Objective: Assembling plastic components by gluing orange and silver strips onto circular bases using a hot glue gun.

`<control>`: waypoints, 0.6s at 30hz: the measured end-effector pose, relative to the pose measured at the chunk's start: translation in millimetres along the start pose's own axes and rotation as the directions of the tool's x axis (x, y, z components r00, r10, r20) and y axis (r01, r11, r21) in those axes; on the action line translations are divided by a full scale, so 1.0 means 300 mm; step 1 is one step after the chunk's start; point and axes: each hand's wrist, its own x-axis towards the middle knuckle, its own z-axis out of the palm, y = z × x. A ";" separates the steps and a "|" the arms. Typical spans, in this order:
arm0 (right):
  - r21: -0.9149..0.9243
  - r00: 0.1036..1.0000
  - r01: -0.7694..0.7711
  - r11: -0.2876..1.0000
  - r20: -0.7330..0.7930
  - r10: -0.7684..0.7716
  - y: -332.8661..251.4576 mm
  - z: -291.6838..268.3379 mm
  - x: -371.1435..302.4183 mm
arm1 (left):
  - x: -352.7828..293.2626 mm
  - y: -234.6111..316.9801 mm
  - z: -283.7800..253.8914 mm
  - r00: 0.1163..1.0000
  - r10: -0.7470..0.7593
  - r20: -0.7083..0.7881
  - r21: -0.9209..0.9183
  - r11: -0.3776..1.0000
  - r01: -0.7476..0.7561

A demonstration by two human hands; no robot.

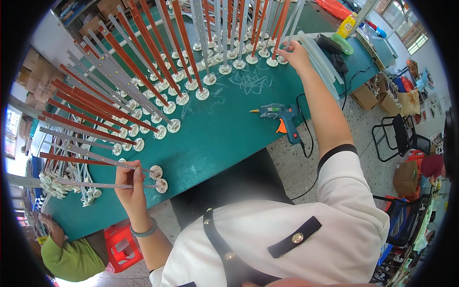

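Observation:
My left hand [129,185], at the table's near left edge, is closed around two narrow grey strips [103,185]. Each strip ends in a round white base [161,185], and these two bases stick out to the right of the fingers. Far to the right, my right hand [295,56] reaches over the table with its fingers closed at the lower end of a strip [282,29] by its white base [272,62]. Whether those fingers grip the brown strip or the grey one beside it is hard to see. Many brown and grey strips [138,79] stand on white bases in curved rows.
A blue glue gun [282,115] with an orange trigger lies on the green table [229,138], its black cord trailing over the edge. Translucent sticks [318,64], a yellow bottle [347,25] and black boxes [330,44] are at right. A co-worker's green sleeve [71,256] is lower left.

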 end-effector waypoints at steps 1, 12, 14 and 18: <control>0.000 1.000 -0.001 1.000 0.000 0.001 0.001 -0.002 -0.002 | 0.001 0.000 0.000 1.000 -0.001 0.001 0.001 1.000 0.001; -0.211 0.979 -0.027 0.977 -0.205 -0.018 -0.057 -0.083 -0.091 | -0.009 0.008 -0.011 1.000 -0.028 -0.010 -0.006 1.000 0.028; -0.234 0.973 -0.030 0.972 -0.230 -0.025 -0.066 -0.103 -0.119 | -0.005 0.006 -0.008 1.000 -0.028 -0.007 0.000 1.000 0.028; -0.206 0.992 -0.014 0.978 -0.123 -0.011 -0.121 -0.112 -0.173 | -0.006 -0.003 -0.009 0.999 -0.033 -0.011 0.000 0.999 0.033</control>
